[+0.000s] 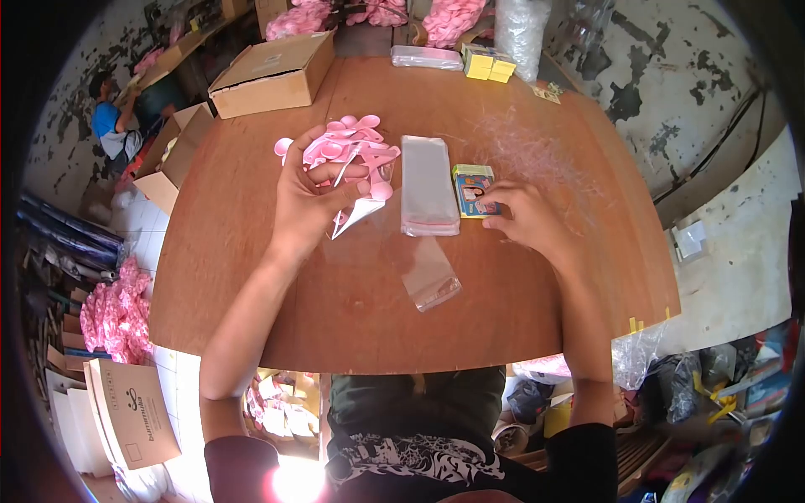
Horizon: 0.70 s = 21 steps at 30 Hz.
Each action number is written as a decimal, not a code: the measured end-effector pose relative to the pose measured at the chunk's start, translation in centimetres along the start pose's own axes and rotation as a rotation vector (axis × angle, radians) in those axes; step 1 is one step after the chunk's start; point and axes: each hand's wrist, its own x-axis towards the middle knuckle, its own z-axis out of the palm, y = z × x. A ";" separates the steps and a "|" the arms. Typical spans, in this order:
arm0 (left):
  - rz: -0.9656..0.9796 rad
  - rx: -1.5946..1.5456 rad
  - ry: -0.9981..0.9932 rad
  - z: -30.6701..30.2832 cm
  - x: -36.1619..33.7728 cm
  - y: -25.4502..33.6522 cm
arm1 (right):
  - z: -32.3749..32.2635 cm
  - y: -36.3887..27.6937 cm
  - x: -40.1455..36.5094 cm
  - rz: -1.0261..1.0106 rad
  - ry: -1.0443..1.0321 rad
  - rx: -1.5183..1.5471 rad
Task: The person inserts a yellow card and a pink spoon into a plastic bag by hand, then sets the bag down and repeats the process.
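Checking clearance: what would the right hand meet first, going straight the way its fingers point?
Likely the stack of blue cards, next to the right hand; contact is hard to judge.

Head view, high over the near side of the brown table (335,310)

Single view, worn on the head. Looks forward and steeply down onto the table. Wearer's dark shirt (402,453) shows at bottom, just this side of the table; forearms rise from there, left hand (312,197) and right hand (520,214) over the table's middle. Close range: table fills the centre, its near and far edges both in frame. Very wide lens, edges bowed, corners dark. Floor (148,226) caught left of the table; peeling wall (637,63) beyond its far right; a person (113,130) farther off, beyond its left side.
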 end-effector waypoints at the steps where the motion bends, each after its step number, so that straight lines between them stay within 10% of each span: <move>1: -0.003 -0.006 -0.021 -0.1 0.0 -0.2 | 0.1 -0.1 -0.1 0.044 -0.002 0.022; 9: -0.113 -0.052 -0.041 0.2 -0.6 -0.1 | -0.2 -0.9 -0.1 0.032 0.207 -0.081; 11: -0.067 -0.093 -0.054 0.4 -0.6 -1.0 | -0.8 -3.1 0.0 0.184 0.640 0.165; 14: -0.100 -0.023 -0.079 0.6 -1.3 -0.7 | -1.4 -5.7 0.1 0.174 0.694 0.709; 21: -0.122 -0.096 -0.321 2.6 -3.2 -0.2 | 0.5 -8.9 2.0 0.137 0.639 0.777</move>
